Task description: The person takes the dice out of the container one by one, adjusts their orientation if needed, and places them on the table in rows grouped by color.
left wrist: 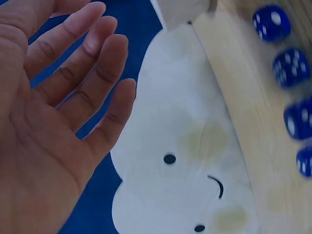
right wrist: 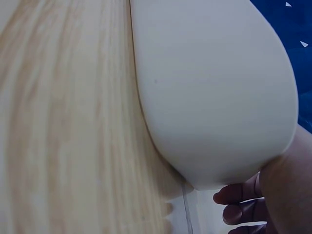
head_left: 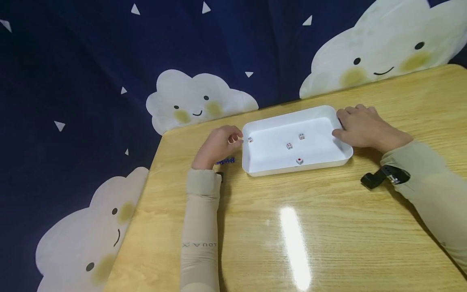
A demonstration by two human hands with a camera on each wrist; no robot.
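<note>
A white rectangular tray (head_left: 270,162) lies on the wooden table, with several white dice (head_left: 289,146) spread over its floor. My right hand (head_left: 361,127) grips the tray's right end, thumb over the rim; in the right wrist view the outer wall of the tray (right wrist: 214,87) hides part of that hand (right wrist: 287,180). Beside the tray's left end is my left hand (head_left: 219,144), fingers loosely bent and holding nothing; its palm and fingers show in the left wrist view. Below that hand, several blue dice (left wrist: 291,67) with white pips stand in a row on the table.
The wooden table (head_left: 255,235) has a bright light reflection near its front. Behind it and along its left side hangs a dark blue cloth (head_left: 91,81) with white smiling clouds (head_left: 197,97). A black strap (head_left: 383,176) circles the right wrist.
</note>
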